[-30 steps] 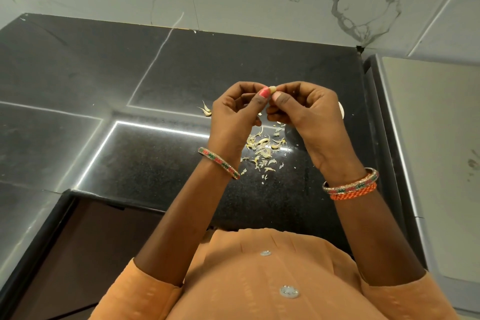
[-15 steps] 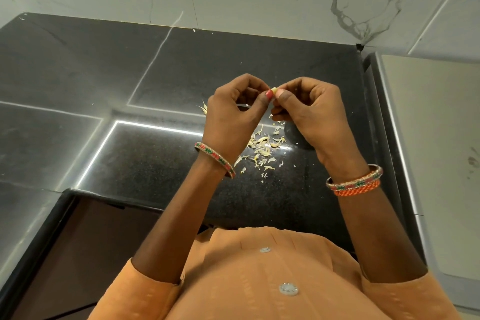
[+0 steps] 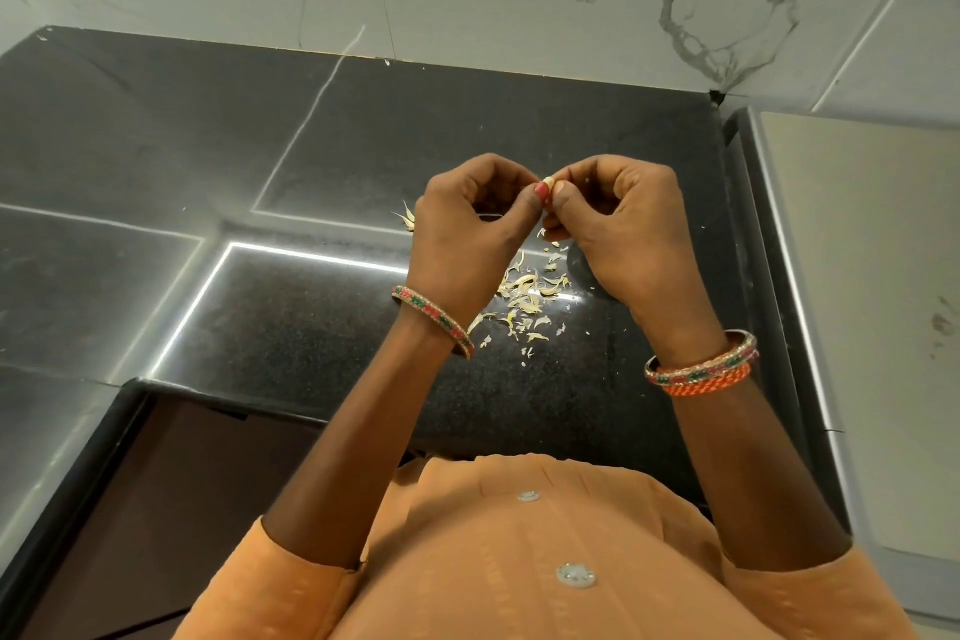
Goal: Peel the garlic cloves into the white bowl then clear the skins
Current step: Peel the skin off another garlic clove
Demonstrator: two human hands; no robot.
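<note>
Garlic clove (image 3: 550, 181) sits pinched between the two hands, held up in the air above the black counter (image 3: 322, 327); only its pale tip shows between the thumbs. The left hand (image 3: 467, 234) curls its thumb and forefinger round one side, the right hand (image 3: 623, 229) grips the other, both closed tight on it. Compared with a second ago the hands have lowered a little toward the counter and drawn closer together, while the clove itself has stayed in the same two-handed pinch. I judge that the peeling of this clove is still in hand and not finished; whether any skin remains on it is too small to tell. Below the hands a scatter of garlic skins (image 3: 530, 299) lies on the counter, with one stray piece (image 3: 408, 218) just to the left of the left hand. The white bowl is not visible now, probably hidden behind the right hand. Clearing the skins is not yet begun.
</note>
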